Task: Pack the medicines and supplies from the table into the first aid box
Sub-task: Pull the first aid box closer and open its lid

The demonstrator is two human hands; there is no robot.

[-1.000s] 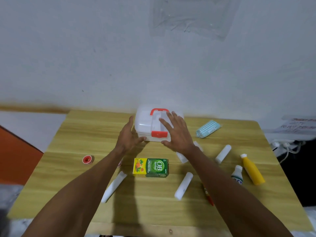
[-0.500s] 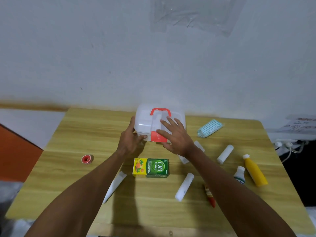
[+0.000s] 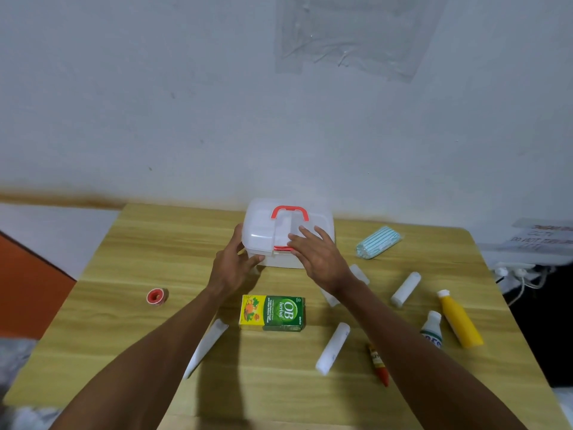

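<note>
The translucent white first aid box with a red handle stands at the table's back middle, lid tipped up slightly at the front. My left hand grips its front left corner. My right hand covers the red front latch, fingers on the lid. In front lie a green and yellow OB herbal carton, white gauze rolls, a white tube, a red tape roll, a red tube, a small white bottle, a yellow bottle and bagged face masks.
The wooden table stands against a grey wall. Another white roll is half hidden behind my right wrist. A white power strip with cables lies beyond the right edge. Orange floor shows at the left.
My right hand slid from the lid top down over the red latch. The lid's front edge has lifted slightly. My left hand stayed at the box's left corner.
</note>
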